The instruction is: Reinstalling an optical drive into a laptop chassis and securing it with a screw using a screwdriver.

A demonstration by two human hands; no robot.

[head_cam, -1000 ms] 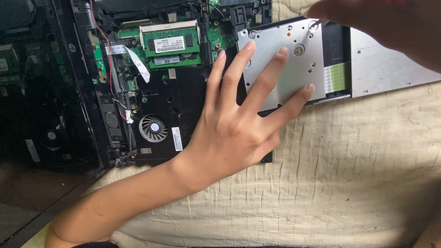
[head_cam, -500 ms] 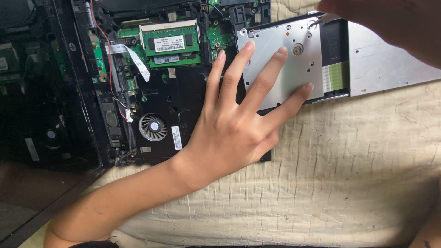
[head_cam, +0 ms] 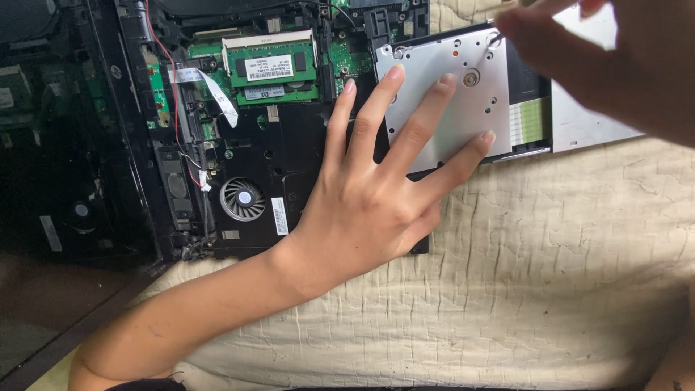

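The left hand [head_cam: 362, 210] lies flat, fingers spread, across the opened laptop [head_cam: 275, 145] and its silver drive [head_cam: 449, 101] at the far right, seemingly steadying both, while the blurred right hand [head_cam: 608, 58] pinches the drive's far corner.

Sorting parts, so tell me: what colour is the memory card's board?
Green, on the memory card; head view.

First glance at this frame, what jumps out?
The left hand lies spread across the middle, fingertips pressing a silver drive that sticks out of the opened laptop. At top right, the blurred right hand reaches over the drive. All rests on a cream quilt.
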